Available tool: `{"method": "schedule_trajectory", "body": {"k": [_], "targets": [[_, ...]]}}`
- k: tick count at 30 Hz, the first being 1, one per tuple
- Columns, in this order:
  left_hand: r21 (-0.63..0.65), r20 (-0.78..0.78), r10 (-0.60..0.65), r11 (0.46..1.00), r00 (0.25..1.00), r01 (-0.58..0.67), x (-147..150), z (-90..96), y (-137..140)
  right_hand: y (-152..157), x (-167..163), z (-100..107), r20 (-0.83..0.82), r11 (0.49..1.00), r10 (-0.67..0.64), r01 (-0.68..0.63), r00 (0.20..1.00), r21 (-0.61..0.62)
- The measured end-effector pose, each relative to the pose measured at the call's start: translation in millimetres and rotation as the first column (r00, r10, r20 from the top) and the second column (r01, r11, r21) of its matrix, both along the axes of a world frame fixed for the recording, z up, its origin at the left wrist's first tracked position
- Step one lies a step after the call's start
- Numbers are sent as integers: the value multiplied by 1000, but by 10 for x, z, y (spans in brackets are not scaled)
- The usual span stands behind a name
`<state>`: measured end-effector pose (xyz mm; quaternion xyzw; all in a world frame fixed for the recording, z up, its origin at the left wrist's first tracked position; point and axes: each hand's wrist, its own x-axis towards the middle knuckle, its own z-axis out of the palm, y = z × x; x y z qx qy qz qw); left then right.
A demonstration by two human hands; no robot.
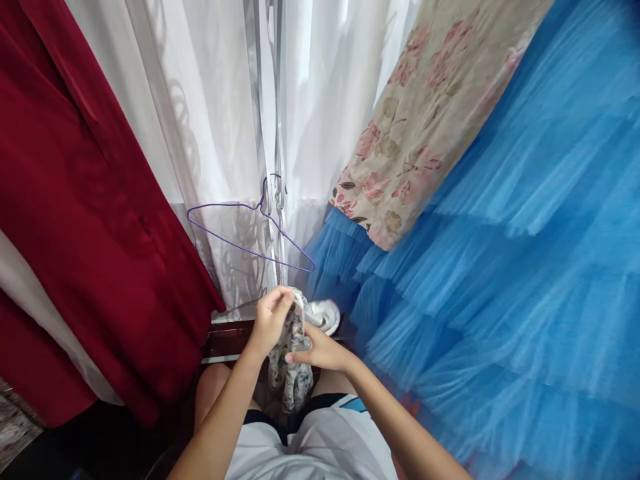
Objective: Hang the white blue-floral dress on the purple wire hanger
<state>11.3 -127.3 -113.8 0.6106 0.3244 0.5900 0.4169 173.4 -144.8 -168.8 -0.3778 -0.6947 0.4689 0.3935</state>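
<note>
A patterned grey-and-white garment (291,373) hangs bunched between my two hands, above my lap. My left hand (273,317) pinches its upper edge, fingers closed on the cloth. Lower and to the right, my right hand (320,350) grips the side of the same cloth, with the thumb laid across the front. The garment's kind cannot be made out from its folds. Just beyond my hands, a purple wire hanger (235,250) hangs by its hook from a white strap (270,133), with nothing on it.
Red curtain-like cloth (100,200) hangs at the left. White sheer curtains (215,100) are behind the hanger. At the right hang a floral cloth (400,147) and a tiered blue tulle skirt (525,280). A white rounded item (327,317) lies past my right hand.
</note>
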Motion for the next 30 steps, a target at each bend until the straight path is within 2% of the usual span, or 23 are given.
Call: {"method": "schedule_trajectory", "body": {"k": [2,4,5,7,9,10,11,12,13,15,16,19,22,24,27,29,30], "targets": [[124,-149,6,992,989,13,102,95,-71,-56,-71,134,-132,997,63,-69,989,-42],[174,-215,8,984,977,30,122,123,-92,-85,-75,303,-264,989,-9,-31,965,-147],[149,-227,-45,986,973,80,109,104,-95,-91,-35,401,-301,979,-42,-21,953,-205],[-5,-213,-267,962,940,272,58,1,-107,-82,134,626,-283,958,-15,-67,959,-278],[-214,-196,-523,848,829,485,-6,-152,-137,-28,389,875,-137,960,97,-129,986,-250],[-300,-207,-603,789,771,536,-41,-229,-153,25,531,998,-36,968,143,-147,989,-204],[-353,-230,-633,762,740,542,-79,-295,-164,98,671,1115,50,978,151,-142,987,-151],[-368,-268,-614,777,742,510,-120,-341,-165,192,802,1222,94,989,122,-114,988,-94],[-346,-312,-551,824,773,448,-165,-363,-154,307,916,1316,93,997,68,-64,993,-42],[-222,-383,-336,938,860,268,-254,-320,-97,586,1070,1462,-5,997,-77,77,997,0],[-147,-402,-226,972,887,181,-293,-259,-56,740,1102,1516,-76,990,-140,139,987,-15],[37,-444,6,999,896,11,-366,28,76,1181,1007,1627,-239,972,-236,230,942,-55],[160,-413,155,982,897,-96,-424,319,198,1479,686,1676,-306,977,-212,201,928,-65],[147,-323,161,982,933,-118,-527,443,282,1570,443,1681,-320,986,-160,138,934,-91],[-23,-226,-12,1000,974,7,-852,499,399,1588,208,1689,-321,993,-67,30,945,-118],[-142,-286,-156,983,945,120,-1166,459,461,1562,184,1717,-309,993,12,-48,951,-108],[-192,-357,-222,968,907,162,-1338,423,493,1547,205,1739,-293,991,46,-79,955,-104]]}}
